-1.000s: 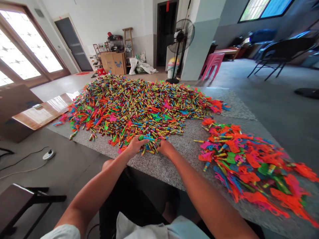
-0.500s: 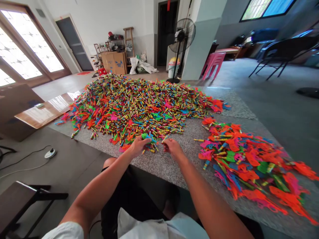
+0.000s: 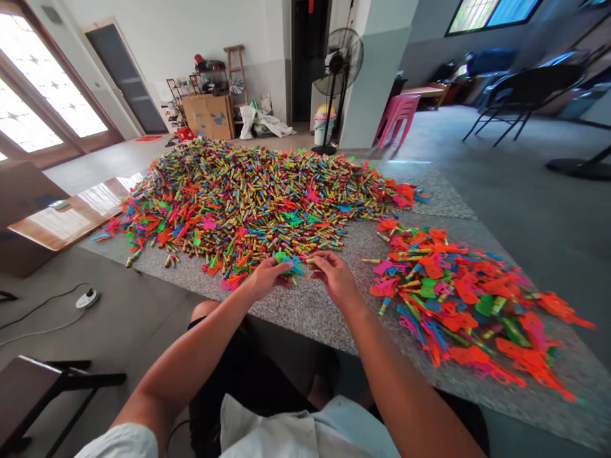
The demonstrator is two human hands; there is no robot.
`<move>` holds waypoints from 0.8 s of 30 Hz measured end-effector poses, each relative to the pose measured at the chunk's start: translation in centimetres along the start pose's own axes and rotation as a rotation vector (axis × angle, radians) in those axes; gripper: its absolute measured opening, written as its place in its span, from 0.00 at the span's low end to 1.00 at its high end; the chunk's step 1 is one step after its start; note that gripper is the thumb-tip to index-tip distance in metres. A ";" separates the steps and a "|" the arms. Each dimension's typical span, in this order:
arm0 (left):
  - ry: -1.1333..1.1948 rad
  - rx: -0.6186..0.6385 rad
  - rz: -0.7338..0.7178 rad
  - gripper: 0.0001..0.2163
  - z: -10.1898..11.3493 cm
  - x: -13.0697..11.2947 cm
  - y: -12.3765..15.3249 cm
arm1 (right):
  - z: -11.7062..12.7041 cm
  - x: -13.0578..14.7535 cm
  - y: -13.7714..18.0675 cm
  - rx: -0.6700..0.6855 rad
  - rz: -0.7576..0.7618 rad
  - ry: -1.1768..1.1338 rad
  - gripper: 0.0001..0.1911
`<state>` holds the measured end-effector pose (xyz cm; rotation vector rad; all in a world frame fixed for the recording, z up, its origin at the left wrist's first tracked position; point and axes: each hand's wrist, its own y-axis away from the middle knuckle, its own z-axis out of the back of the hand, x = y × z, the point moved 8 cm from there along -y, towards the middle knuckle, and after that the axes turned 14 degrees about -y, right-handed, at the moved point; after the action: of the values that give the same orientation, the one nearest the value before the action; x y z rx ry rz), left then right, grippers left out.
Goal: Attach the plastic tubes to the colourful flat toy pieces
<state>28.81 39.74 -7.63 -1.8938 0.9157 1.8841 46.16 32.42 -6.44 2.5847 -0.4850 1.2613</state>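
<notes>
My left hand (image 3: pixel 266 278) is closed around flat plastic pieces, a blue one (image 3: pixel 292 264) and a green one (image 3: pixel 280 257) showing past the thumb. Facing it, my right hand (image 3: pixel 337 280) pinches a small striped tube (image 3: pixel 309 261), its end close to the blue piece; whether they touch I cannot tell. Both hands are just above the front of a speckled stone slab (image 3: pixel 305 318). Beyond them spreads a big heap of small striped tubes (image 3: pixel 267 191) mixed with bright plastic pieces. To the right lies a looser pile of orange, pink, green and blue plastic pieces (image 3: pixel 461 286), some with tubes.
A glossy brown board (image 3: pixel 71 216) adjoins the slab on the left. On the floor are a dark stool (image 3: pixel 38 394) and a white power socket (image 3: pixel 86 298) with its cord. Further back stand a fan (image 3: pixel 337 63), pink stools (image 3: pixel 398 117) and a black chair (image 3: pixel 529 89).
The view has shifted, so the scene sits slightly further left. My right hand has brought the striped tube closer to the blue piece in my left hand.
</notes>
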 end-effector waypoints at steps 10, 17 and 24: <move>0.245 -0.185 0.089 0.17 0.0 1.2 -0.5 | 0.8 -2.9 2.8 -0.185 0.035 -0.109 0.22; 0.336 -0.200 0.070 0.18 -1.8 1.5 -0.1 | 0.0 -3.6 4.0 -0.140 0.024 -0.011 0.23; 0.296 -0.177 0.067 0.17 -1.7 1.3 -0.3 | 1.2 -3.2 3.8 -0.188 0.044 0.022 0.23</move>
<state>30.22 38.60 -8.83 -2.3213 0.9341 1.8050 43.68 29.15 -9.52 2.4146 -0.6268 1.1949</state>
